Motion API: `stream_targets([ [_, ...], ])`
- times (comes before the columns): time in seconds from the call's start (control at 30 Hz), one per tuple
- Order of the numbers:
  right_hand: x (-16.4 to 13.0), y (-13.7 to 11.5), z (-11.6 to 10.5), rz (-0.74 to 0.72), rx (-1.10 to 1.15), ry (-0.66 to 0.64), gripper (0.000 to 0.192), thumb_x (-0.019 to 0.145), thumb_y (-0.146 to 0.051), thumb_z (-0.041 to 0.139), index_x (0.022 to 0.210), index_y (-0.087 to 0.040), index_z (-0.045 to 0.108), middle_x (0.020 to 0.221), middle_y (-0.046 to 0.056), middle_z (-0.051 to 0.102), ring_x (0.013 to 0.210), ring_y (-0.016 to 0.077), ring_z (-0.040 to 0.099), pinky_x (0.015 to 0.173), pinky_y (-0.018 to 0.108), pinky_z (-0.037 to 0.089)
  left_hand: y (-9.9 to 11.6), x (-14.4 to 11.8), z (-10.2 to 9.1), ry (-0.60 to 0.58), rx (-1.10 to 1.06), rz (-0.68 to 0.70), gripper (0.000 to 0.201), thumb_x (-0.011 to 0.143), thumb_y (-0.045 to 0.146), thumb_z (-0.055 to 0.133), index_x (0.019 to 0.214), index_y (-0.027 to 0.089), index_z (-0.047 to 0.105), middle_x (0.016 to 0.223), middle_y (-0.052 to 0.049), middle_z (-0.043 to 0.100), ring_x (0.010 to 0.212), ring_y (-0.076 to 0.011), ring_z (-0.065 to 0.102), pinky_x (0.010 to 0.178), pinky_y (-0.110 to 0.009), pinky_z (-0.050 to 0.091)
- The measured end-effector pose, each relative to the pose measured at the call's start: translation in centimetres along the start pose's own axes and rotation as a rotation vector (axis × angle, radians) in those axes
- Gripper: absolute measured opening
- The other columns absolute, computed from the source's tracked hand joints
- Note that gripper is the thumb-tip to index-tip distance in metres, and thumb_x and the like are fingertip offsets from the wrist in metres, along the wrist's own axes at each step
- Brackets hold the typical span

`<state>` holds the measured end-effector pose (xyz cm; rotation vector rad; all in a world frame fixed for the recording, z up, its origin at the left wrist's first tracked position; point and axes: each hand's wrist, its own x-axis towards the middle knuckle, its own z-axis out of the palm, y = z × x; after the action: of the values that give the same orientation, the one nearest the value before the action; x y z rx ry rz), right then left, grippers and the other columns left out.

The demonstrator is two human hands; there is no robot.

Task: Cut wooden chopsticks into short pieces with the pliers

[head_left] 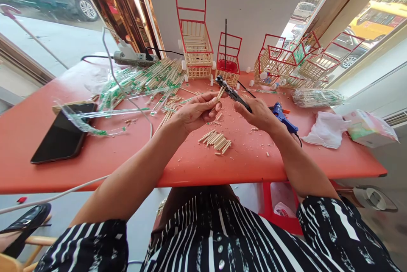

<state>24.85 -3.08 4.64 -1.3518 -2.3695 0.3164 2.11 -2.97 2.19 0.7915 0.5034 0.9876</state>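
- The left hand (195, 113) has its fingers (212, 101) pinched on a short wooden stick (220, 92), held up over the middle of the bench (95, 157).
- The right hand (259, 114) is clenched round the handle of a black cutter (232, 93); the cutter's head sits right at the upper end of the stick.
- Just below the hands lies a small heap of cut stick pieces (216, 140), with wood crumbs scattered about it.
- A blue glue gun (282, 116) lies close behind the right wrist, partly hidden by it.
- To the right of that, a crumpled white cloth (327, 129) and a tissue pack (370, 128) near the bench's edge.
- On the left, a pile of wrapped chopsticks (149, 79), loose clear wrappers (95, 115) and a dark phone (63, 136); a white cable (133, 102) runs across them.
- Along the far edge stand red-framed stick carts (195, 47), some upright, some tipped at the right, with another bundle of sticks (318, 97) in front.
- A power strip (133, 56) sits at the back left.
- The bench is red-orange; behind it a white wall between windows, with cars on the street outside.
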Motion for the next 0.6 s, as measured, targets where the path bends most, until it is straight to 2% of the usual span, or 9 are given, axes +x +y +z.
stream_targets([
  [0.3, -0.04, -0.05, 0.16, 0.014, 0.049, -0.014, 0.076, 0.1, -0.082, 0.02, 0.08, -0.019, 0.058, 0.069, 0.004, 0.058, 0.065, 0.0156, 0.049, 0.066, 0.032, 0.03, -0.09, 0.13, -0.11, -0.004, -0.001, 0.0, 0.012, 0.094, 0.005, 0.069, 0.099, 0.01, 0.079, 0.06, 0.0, 0.063, 0.042, -0.0044, 0.047, 0.04, -0.012, 0.031],
  [0.6, -0.02, 0.09, 0.21, -0.014, 0.019, 0.026, 0.07, 0.101, -0.078, 0.025, 0.078, -0.02, 0.055, 0.07, 0.003, 0.056, 0.067, 0.0155, 0.047, 0.067, 0.032, 0.03, -0.04, -0.02, -0.01, -0.004, 0.023, 0.009, 0.01, 0.091, 0.005, 0.074, 0.098, 0.008, 0.08, 0.061, -0.001, 0.063, 0.043, -0.0041, 0.048, 0.04, -0.012, 0.031],
])
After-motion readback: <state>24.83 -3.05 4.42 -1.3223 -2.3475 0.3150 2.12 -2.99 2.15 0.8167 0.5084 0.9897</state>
